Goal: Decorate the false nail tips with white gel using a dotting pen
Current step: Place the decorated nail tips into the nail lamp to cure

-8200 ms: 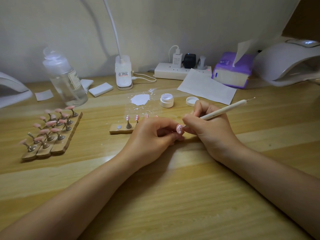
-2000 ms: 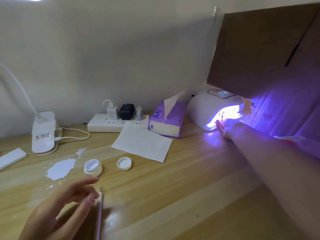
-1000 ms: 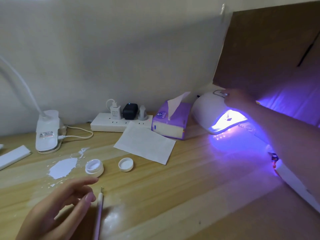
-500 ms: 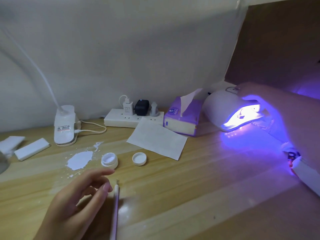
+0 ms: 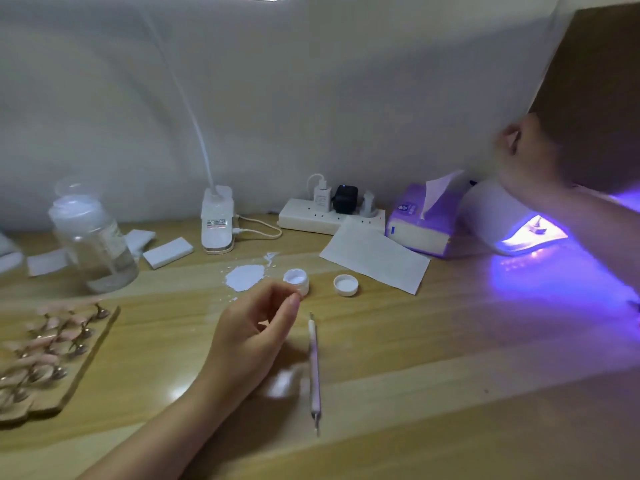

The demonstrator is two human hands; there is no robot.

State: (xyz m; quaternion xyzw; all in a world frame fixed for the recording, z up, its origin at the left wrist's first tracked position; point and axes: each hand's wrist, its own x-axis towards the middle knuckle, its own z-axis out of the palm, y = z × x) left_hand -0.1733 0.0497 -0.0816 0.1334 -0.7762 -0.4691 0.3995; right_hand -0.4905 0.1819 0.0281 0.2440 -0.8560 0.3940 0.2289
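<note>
A person's left hand (image 5: pixel 254 332) rests on a pale wooden bench (image 5: pixel 433 358), its fingers loosely curled with thumb and forefinger near each other and nothing between them. Just to its right a dotting pen (image 5: pixel 314 367) lies untouched on the wood, its length running from near to far. Just beyond the fingertips stands a small open jar of white gel (image 5: pixel 296 280), with its white lid (image 5: pixel 346 285) lying beside it on the right and a smear of white paste (image 5: pixel 245 277) on the bench to its left.

The right hand (image 5: pixel 526 157), blurred, is raised above a white curing lamp (image 5: pixel 498 213) at the far right; whether it is open or closed cannot be told. The lamp throws violet light across the bench, and a small object sits inside its lit mouth, too small to identify.

At the left edge, pink false nail tips (image 5: pixel 52 336) stand on metal pegs set in wooden holder strips (image 5: pixel 86 368), well apart from the pen.

Along the far wall stand a clear bottle (image 5: pixel 91 240), a white block (image 5: pixel 168 252), the base of a desk lamp (image 5: pixel 217 221), a power strip (image 5: pixel 329 216) with chargers plugged in and a purple tissue box (image 5: pixel 424 216). A sheet of white paper (image 5: pixel 375 259) lies in front of the strip.
</note>
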